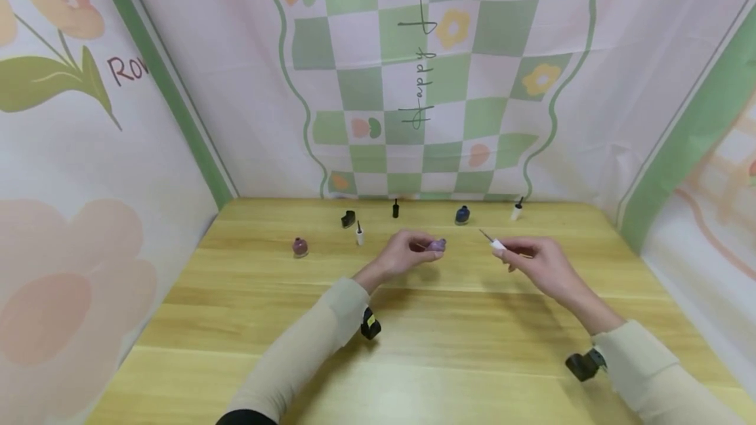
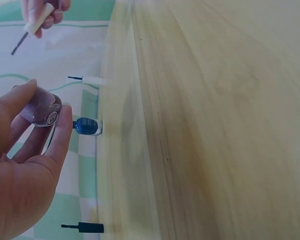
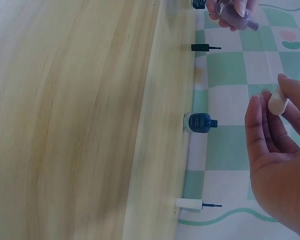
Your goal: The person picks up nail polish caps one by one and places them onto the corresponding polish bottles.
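Far left on the pale wood-grain desk (image 1: 413, 359): small dusty-pink glass bottle (image 1: 300, 248), upright, neck bare. Right of it, farther back, a small black glass bottle (image 1: 348, 219); can't tell if upright or tipped. Near that, a white cylindrical cap with a dark brush (image 1: 359, 236), standing brush up. Then a black cylindrical cap with a brush (image 1: 396, 210), same pose, near the back edge.

Next, my left hand (image 1: 403, 252): thumb and fingers pinch a small purple glass bottle (image 1: 438, 245) above the desk, open neck pointing right. Left wrist cam shows a round pale mark on its base; head view doesn't.

Behind, to the right: dark blue glass bottle (image 1: 462, 216), upright, uncapped. Both wrist cams show pale lettering on it, unreadable; head view loses it.

My right hand (image 1: 546, 269): fingers pinch a second white cap (image 1: 498, 245), brush angled toward the purple bottle, well apart from it. Head and left wrist views show that brush; right wrist cam gets just the cap's rounded end.

Far right, at the back: third white cap (image 1: 516, 212), brush up.
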A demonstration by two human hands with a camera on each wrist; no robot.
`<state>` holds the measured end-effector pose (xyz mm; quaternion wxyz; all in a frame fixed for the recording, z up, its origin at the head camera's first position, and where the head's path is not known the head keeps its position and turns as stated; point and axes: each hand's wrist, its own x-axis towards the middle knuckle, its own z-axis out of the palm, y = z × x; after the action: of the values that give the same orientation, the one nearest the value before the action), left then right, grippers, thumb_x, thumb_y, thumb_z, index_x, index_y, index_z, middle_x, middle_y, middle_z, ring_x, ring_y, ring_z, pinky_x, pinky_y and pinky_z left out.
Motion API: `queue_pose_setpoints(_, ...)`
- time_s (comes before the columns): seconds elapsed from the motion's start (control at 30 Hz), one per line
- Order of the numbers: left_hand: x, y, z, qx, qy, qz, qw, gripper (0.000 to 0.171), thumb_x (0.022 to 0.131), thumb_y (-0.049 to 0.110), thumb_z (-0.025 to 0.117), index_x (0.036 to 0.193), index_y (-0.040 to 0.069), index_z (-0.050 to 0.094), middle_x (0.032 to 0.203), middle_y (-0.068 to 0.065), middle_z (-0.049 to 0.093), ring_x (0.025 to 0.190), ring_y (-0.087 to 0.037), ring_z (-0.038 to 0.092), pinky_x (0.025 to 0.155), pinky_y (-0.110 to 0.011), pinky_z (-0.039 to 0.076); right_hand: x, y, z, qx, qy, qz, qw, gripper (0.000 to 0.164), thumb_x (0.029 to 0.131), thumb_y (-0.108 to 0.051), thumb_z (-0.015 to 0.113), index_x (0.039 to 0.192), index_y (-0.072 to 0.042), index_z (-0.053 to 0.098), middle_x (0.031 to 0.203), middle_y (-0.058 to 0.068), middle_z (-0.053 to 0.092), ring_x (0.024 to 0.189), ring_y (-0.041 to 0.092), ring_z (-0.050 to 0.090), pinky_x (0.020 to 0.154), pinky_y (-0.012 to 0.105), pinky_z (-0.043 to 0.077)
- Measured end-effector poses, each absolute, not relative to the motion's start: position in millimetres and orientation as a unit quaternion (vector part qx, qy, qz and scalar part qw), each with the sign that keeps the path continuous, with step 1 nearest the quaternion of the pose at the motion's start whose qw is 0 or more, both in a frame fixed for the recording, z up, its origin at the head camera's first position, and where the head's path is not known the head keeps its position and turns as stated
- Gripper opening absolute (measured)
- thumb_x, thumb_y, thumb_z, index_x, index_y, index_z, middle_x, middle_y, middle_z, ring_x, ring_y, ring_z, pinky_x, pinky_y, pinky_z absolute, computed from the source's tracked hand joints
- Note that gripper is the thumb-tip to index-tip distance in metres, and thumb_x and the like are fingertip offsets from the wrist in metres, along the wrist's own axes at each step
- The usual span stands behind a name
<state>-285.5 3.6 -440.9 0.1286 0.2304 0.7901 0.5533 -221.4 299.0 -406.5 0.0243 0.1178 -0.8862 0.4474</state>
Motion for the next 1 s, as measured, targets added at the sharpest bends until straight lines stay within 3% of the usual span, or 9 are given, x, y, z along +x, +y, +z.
queue_pose_setpoints(0.27, -285, 0, -441, 0.231, 0.789, 0.554, 0.128, 0.030, 0.093, 0.026, 0.077, 0.119, 0.012, 0.074, 0.104, 0.003, 0.071, 0.090, -0.012, 0.065, 0.079, -0.026, 0.057, -226, 295, -408, 0.158, -0.881, 0.446, 0.024, 0.033, 0.105, -0.022, 0.061, 0.125, 0.004, 0.068, 0.092, 0.009, 0.070, 0.080, 0.025, 0.069, 0.065, 0.028, 0.054)
queue_pose_setpoints(0.8, -282, -9, -444, 0.231, 0.789, 0.555, 0.125, 0.027, 0.091, 0.023, 0.080, 0.115, 0.011, 0.074, 0.102, 0.000, 0.071, 0.090, -0.013, 0.065, 0.079, -0.026, 0.057, -227, 285, -407, 0.203, -0.871, 0.448, 0.009, 0.026, 0.108, -0.020, 0.054, 0.119, -0.002, 0.070, 0.090, 0.010, 0.066, 0.079, 0.028, 0.065, 0.063, 0.029, 0.054)
queue_pose_setpoints(1.0, -280, -13, -446, 0.229, 0.784, 0.562, 0.127, 0.023, 0.091, 0.024, 0.080, 0.111, 0.013, 0.075, 0.102, 0.000, 0.072, 0.091, -0.015, 0.065, 0.080, -0.028, 0.057, -229, 280, -407, 0.180, -0.873, 0.452, 0.003, 0.031, 0.108, -0.025, 0.056, 0.124, -0.002, 0.069, 0.091, 0.010, 0.066, 0.079, 0.024, 0.064, 0.065, 0.030, 0.053)
